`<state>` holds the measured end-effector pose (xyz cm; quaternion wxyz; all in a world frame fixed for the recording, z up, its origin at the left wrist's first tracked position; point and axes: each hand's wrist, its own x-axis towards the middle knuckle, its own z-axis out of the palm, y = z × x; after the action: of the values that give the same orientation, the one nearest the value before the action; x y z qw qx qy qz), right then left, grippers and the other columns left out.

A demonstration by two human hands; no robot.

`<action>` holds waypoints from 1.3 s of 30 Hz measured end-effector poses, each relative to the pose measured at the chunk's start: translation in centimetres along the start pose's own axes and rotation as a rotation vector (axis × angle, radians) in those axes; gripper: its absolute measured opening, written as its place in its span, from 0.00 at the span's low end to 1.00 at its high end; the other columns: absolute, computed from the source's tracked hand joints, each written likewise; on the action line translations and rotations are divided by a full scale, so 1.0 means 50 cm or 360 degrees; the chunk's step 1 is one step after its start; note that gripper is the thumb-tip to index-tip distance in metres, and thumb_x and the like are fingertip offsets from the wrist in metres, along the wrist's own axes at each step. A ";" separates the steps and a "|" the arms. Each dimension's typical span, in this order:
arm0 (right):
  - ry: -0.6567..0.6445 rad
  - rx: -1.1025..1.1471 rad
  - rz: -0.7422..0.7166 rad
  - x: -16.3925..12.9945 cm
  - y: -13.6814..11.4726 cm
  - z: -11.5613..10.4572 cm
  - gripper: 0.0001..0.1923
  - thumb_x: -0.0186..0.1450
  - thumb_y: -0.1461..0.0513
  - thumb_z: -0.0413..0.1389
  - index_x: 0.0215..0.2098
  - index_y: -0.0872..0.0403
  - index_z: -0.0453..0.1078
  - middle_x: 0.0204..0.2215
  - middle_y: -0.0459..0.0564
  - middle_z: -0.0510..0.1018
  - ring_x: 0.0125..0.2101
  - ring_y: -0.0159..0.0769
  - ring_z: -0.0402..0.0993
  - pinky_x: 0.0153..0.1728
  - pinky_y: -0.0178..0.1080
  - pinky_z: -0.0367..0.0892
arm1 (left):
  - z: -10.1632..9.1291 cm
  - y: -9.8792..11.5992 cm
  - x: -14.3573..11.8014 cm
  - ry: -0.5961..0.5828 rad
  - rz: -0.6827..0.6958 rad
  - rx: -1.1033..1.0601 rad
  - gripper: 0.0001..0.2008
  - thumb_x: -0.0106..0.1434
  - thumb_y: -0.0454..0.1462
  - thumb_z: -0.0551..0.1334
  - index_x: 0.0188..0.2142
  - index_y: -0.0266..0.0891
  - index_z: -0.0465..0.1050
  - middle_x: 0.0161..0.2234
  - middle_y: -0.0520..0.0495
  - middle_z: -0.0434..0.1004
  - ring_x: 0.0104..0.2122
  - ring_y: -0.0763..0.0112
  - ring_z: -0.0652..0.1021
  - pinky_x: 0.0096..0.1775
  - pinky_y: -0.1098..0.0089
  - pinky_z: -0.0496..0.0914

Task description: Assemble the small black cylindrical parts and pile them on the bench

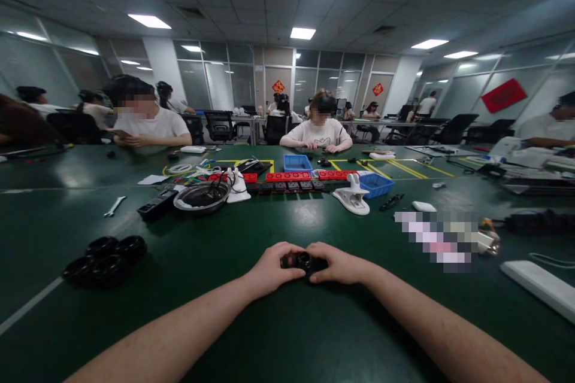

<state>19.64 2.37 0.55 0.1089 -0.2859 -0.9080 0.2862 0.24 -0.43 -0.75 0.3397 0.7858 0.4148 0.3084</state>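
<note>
In the middle of the green table, a small glossy black ring-shaped part (304, 261) sits between my two hands. My left hand (273, 269) grips it from the left, with the thumb in front and the fingers curled behind. From the right, my right hand (338, 264) closes on the same part in a similar way. Both hands rest low over the tabletop, and my fingers partly hide the part. Several larger glossy black rings (109, 269) lie in a cluster at the left, apart from my hands.
Beyond my hands stand red socket blocks (287, 177), a metal bowl (202, 197), a white clip base (353, 196) and blue trays (376, 185). A wrench (115, 206) lies left; a white power strip (539, 287) lies right. A person (317, 131) sits opposite.
</note>
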 end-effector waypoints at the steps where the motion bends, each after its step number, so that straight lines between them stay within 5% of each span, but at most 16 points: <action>1: -0.0018 0.0028 -0.0020 0.001 0.003 -0.002 0.15 0.53 0.59 0.56 0.38 0.55 0.66 0.34 0.47 0.67 0.36 0.35 0.62 0.37 0.36 0.58 | 0.000 0.000 0.000 -0.0011 0.0001 -0.0007 0.17 0.48 0.37 0.63 0.40 0.40 0.69 0.31 0.51 0.66 0.30 0.72 0.67 0.31 0.74 0.61; 13: 0.0097 0.0053 0.0123 0.007 0.012 0.011 0.14 0.49 0.58 0.59 0.30 0.57 0.66 0.26 0.43 0.66 0.29 0.31 0.62 0.28 0.31 0.56 | 0.005 -0.001 0.003 0.0008 -0.0021 0.0032 0.16 0.48 0.38 0.63 0.38 0.39 0.69 0.29 0.52 0.66 0.28 0.72 0.67 0.30 0.74 0.61; 18: 0.0324 -0.0348 0.0332 0.018 0.006 0.041 0.19 0.46 0.50 0.58 0.26 0.57 0.63 0.23 0.44 0.66 0.25 0.30 0.60 0.23 0.31 0.52 | 0.020 -0.008 0.005 0.0181 -0.0144 0.0070 0.15 0.44 0.38 0.65 0.33 0.38 0.68 0.27 0.53 0.64 0.26 0.73 0.66 0.27 0.75 0.60; 24: 0.0482 -0.0726 0.0460 0.020 -0.014 0.060 0.23 0.49 0.45 0.53 0.29 0.56 0.64 0.26 0.49 0.69 0.29 0.36 0.63 0.29 0.36 0.54 | 0.024 -0.008 0.005 0.0295 -0.0175 0.0124 0.14 0.45 0.36 0.64 0.33 0.38 0.68 0.28 0.52 0.64 0.27 0.73 0.66 0.28 0.74 0.61; 30: 0.0217 -0.0245 0.0123 0.003 -0.008 0.021 0.23 0.48 0.52 0.58 0.38 0.54 0.63 0.33 0.47 0.67 0.35 0.36 0.62 0.34 0.36 0.57 | 0.004 0.000 0.000 0.0077 -0.0020 0.0090 0.16 0.49 0.37 0.62 0.39 0.40 0.68 0.30 0.51 0.65 0.29 0.72 0.67 0.30 0.74 0.62; 39: 0.0094 0.0011 0.0017 0.004 0.013 0.006 0.10 0.52 0.62 0.57 0.33 0.57 0.66 0.29 0.45 0.67 0.32 0.32 0.63 0.34 0.34 0.58 | -0.001 0.005 0.000 -0.0001 -0.0020 0.0035 0.16 0.49 0.37 0.62 0.40 0.41 0.68 0.31 0.51 0.66 0.31 0.71 0.68 0.32 0.73 0.62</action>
<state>19.68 2.75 -0.08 0.1351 -0.2987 -0.9019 0.2812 0.29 -0.52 -0.53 0.3330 0.7870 0.4230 0.3013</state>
